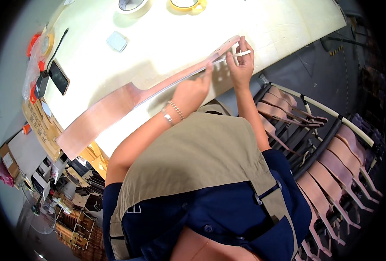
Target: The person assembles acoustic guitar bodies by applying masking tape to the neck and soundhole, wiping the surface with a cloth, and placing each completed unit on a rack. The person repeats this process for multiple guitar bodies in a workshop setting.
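Looks like you're on the strip-along-neck step: unfinished guitar (99, 115) lies across the table (288, 28), neck to your R. R hand (241, 65) seems to pinch the white strip (245, 52) nr the headstock; L hand (192, 92) has index out at the neck edge, blurred, can't tell if pinching. Next prob calls for light R tension, L fingertip pressing flush.

Bright glare whitens the smooth cream counter (284, 26); the bare left grip (192, 93) blurs slightly; edges bend into black.
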Demonstrator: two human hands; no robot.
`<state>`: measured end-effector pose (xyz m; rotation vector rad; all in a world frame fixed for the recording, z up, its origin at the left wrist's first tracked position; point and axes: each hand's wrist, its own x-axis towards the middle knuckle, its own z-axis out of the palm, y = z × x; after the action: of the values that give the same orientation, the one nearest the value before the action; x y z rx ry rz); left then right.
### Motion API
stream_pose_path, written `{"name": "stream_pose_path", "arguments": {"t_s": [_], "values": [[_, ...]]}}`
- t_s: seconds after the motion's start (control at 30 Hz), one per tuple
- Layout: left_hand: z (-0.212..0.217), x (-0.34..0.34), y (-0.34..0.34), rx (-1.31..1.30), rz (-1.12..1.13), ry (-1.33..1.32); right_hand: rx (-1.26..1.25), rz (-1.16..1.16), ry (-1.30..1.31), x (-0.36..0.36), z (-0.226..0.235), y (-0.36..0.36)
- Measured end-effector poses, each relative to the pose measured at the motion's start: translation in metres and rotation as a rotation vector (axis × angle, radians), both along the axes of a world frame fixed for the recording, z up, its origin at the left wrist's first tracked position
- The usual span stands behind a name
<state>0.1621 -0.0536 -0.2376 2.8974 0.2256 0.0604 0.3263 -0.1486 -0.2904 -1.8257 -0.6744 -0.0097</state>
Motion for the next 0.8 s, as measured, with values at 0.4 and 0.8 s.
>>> {"name": "stream_pose_path", "arguments": {"t_s": [0.4, 0.8], "values": [[0.005, 0.05, 0.072, -1.362, 0.449, 0.384, -0.058, -0.029, -0.044, -0.005, 0.006, 0.002], [0.014, 0.049, 0.067, -1.097, 0.492, 0.392, 0.434, -0.492, 0.77, -0.012, 0.021, -0.07]]}}
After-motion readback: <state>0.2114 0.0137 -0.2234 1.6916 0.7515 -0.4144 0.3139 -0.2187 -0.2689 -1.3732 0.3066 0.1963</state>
